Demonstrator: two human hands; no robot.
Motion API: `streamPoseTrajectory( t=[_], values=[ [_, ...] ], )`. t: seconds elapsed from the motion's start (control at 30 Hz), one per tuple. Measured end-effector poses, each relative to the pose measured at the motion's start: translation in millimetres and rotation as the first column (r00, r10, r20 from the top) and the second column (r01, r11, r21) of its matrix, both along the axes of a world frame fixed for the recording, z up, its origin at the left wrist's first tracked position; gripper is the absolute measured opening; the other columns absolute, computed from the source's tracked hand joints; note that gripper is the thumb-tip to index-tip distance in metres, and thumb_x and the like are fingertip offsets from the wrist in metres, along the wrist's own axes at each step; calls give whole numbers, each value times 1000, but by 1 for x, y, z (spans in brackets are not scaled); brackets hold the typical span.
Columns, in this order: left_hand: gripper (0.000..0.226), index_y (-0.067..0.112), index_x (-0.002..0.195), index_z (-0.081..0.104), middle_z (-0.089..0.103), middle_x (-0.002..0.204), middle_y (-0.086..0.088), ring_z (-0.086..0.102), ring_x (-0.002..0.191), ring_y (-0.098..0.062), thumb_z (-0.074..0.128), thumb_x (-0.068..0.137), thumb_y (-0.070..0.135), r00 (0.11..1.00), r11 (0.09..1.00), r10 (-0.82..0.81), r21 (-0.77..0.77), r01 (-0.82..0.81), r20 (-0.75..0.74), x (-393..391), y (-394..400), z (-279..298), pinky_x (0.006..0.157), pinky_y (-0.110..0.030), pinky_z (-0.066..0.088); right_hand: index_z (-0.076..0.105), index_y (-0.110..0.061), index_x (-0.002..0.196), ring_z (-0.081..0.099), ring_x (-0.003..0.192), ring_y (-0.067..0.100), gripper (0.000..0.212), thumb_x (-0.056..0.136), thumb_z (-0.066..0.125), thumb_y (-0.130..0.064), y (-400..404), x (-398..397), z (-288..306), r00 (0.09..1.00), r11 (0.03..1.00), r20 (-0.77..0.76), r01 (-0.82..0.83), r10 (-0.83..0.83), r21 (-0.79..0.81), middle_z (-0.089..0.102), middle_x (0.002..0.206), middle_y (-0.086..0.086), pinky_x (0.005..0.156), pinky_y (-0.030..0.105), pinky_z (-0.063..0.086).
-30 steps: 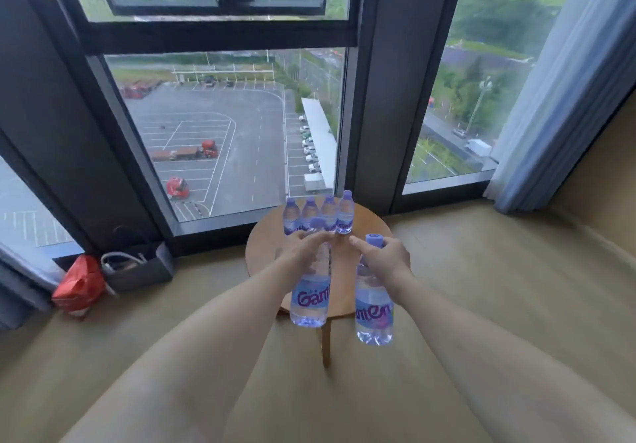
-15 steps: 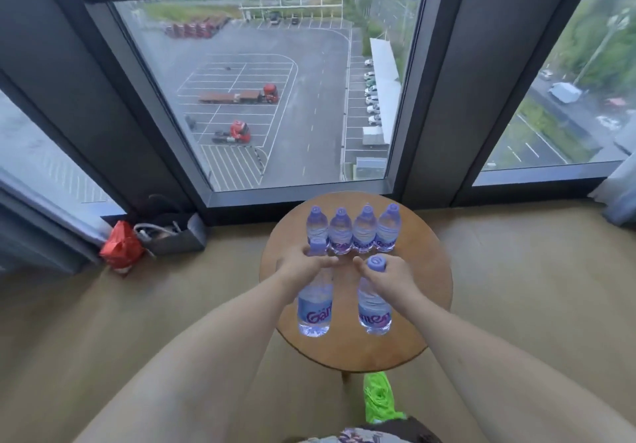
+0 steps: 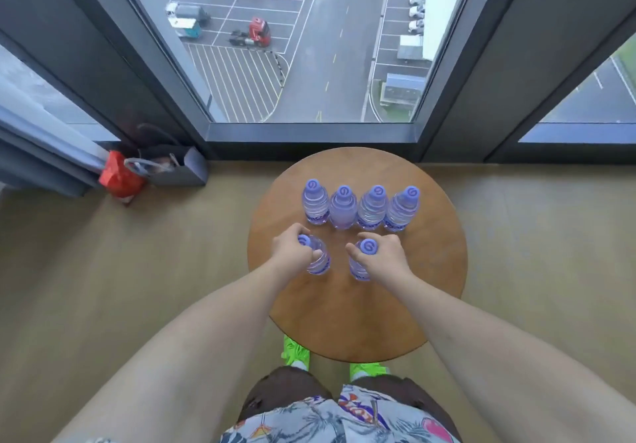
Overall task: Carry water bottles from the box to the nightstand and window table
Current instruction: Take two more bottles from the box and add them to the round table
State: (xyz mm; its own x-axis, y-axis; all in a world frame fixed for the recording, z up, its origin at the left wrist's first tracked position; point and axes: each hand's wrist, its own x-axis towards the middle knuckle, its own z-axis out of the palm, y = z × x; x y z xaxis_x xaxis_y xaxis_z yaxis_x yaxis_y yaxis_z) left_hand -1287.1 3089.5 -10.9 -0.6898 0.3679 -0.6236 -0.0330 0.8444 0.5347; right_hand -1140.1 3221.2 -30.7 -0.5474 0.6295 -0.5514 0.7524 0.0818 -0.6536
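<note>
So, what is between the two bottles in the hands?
Only bare wood of the round table, in the head view, between the left-hand bottle and the right-hand bottle.

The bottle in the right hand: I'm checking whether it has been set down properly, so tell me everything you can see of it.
The bottle in the right hand is clear plastic with a ribbed body, a purple cap bearing a white swirl, and a purple label near its base. It stands roughly upright over the round wooden table, in front of the row of four bottles. The right hand grips its neck from above, fingers curled round. Whether its base touches the table cannot be told.
</note>
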Motion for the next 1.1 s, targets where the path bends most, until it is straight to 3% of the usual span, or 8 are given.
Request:
streamPoseTrajectory(
  t=[0.07, 0.23, 0.43, 0.5, 0.6, 0.7, 0.9, 1.1],
  values=[
    [39, 20, 117, 66, 65, 115, -5, 61, 95, -24, 81, 82, 15, 1000, 1000, -7, -7, 7, 8, -10, 5, -7, 85, -30, 53, 66, -27, 133, 53, 125, 24, 58, 84, 74, -58, 4, -8, -3, 999, 1000, 43, 23, -23, 14, 51, 130, 12, 100, 29, 42],
    [37, 22, 116, 66, 67, 114, -3, 62, 99, -24, 82, 82, 19, 999, 1000, -21, -18, 22, 41, -32, 11, -21, 84, -29, 50, 69, -22, 128, 60, 122, 26, 60, 83, 73, -61, 15, -29, -12, 993, 994, 79, 85, -90, 62, 67, 127, 9, 103, 35, 47],
    [39, 23, 116, 67, 67, 108, -1, 59, 98, -22, 84, 81, 22, 995, 996, -88, 12, 87, 43, -46, 15, -37, 93, -33, 53, 62, -17, 138, 54, 132, 24, 61, 84, 80, -41, 14, -38, -21, 986, 988, 84, 138, -143, 71, 63, 139, 6, 108, 32, 40],
    [41, 23, 115, 69, 67, 103, 1, 59, 94, -19, 87, 78, 22, 994, 995, -97, 39, 96, 46, -49, 18, -38, 90, -32, 53, 61, -14, 136, 55, 128, 25, 60, 83, 82, -35, 11, -39, -22, 981, 982, 84, 167, -175, 86, 63, 135, 7, 105, 31, 41],
    [37, 23, 108, 72, 68, 93, 6, 62, 92, -18, 90, 75, 19, 997, 995, -74, 75, 71, 30, -52, 20, -39, 84, -28, 51, 59, -12, 123, 60, 111, 22, 56, 78, 87, -31, 8, -40, -21, 972, 971, 64, 222, -228, 84, 63, 116, 3, 89, 26, 42],
    [42, 23, 109, 70, 66, 92, 9, 63, 91, -16, 91, 73, 16, 999, 993, -39, 109, 36, 22, -54, 21, -37, 82, -26, 49, 68, -14, 110, 63, 98, 22, 49, 70, 93, -29, 8, -42, -20, 970, 966, 46, 231, -238, 117, 67, 110, 6, 82, 26, 44],
    [47, 24, 100, 58, 61, 87, 14, 64, 86, -16, 94, 70, 18, 1000, 989, -27, 147, 28, -9, -62, 22, -40, 79, -31, 55, 75, -18, 113, 66, 102, 28, 51, 69, 93, -37, 15, -50, -23, 974, 960, 74, 195, -213, 200, 71, 106, 10, 96, 41, 53],
    [41, 18, 91, 58, 65, 89, 6, 62, 83, -17, 92, 69, 11, 997, 978, -80, 194, 79, -3, -63, 29, -40, 83, -38, 58, 74, -18, 112, 65, 101, 27, 48, 70, 92, -32, 17, -57, -23, 977, 945, 52, 188, -209, 268, 71, 106, 9, 94, 35, 51]
  ],
)
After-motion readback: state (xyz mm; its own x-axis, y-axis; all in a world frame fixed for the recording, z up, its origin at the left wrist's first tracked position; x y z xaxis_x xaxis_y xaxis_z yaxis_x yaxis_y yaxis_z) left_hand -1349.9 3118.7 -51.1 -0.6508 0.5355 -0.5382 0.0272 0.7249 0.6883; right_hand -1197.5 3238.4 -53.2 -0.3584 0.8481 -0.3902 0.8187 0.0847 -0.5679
